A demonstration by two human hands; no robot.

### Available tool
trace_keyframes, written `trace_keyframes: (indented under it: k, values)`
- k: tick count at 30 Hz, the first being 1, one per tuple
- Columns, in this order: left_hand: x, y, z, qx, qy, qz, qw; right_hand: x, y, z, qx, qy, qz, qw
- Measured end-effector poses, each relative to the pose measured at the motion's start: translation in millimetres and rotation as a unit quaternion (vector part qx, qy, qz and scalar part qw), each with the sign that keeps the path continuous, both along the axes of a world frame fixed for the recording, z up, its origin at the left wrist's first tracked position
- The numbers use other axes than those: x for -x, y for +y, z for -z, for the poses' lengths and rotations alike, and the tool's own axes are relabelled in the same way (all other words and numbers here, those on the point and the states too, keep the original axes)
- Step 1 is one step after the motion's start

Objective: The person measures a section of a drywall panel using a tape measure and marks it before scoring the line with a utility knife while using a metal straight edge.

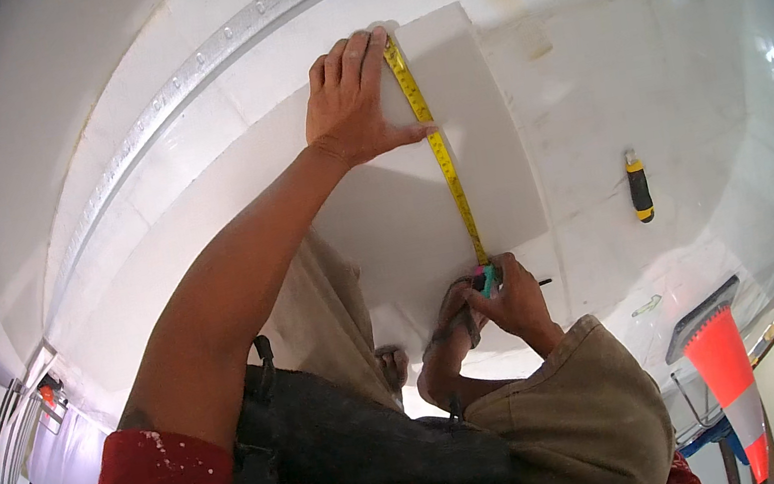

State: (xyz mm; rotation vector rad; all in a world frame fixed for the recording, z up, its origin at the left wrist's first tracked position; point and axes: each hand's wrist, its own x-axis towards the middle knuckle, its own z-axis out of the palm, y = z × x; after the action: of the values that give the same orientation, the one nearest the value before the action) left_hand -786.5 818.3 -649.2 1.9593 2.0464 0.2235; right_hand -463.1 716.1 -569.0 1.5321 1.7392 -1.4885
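A yellow tape measure blade (447, 164) runs across a pale flat board (499, 179) from its far edge toward me. At the far end my left hand (352, 95) pins the tip against the board edge, its fingers bent over that edge and the thumb stretched onto the blade. Closer in, my right hand (520, 304) is closed around the teal and pink tape case (487, 280). A thin dark stick, possibly a pencil (544, 282), juts out beside the right hand; how it is held is hidden. My bare foot (451, 323) in a sandal is next to that hand.
A yellow and black utility knife (639, 192) lies on the pale floor right of the board. Farther right, near me, an orange and white traffic cone (725, 361) appears tipped. A long metal channel (242, 32) curves across the far side. Metal rails (2, 435) stand at the left.
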Motion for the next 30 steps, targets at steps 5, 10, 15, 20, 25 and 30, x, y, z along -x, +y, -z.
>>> trace_keyframes:
  k: [5,10,15,20,25,30]
  values:
    - [0,2,3,0.029,0.011,-0.003,1.000,-1,2,0,-0.019,0.026,0.025,0.999]
    - [-3,2,3,0.032,0.056,0.006,0.998,-51,57,5,-0.073,-0.058,0.078,0.993]
    - [-6,3,-1,0.011,0.008,-0.006,1.000,-144,138,24,-0.466,-0.157,-0.008,0.871]
    - [-1,4,-5,0.019,0.016,-0.016,1.000,-177,150,28,-0.322,-0.195,0.027,0.926]
    - [1,0,0,0.004,0.001,-0.016,1.000,-110,147,7,-0.063,0.077,0.319,0.943]
    - [-2,-5,4,-0.033,0.012,-0.019,0.999,-14,155,-20,0.178,0.219,0.339,0.897]
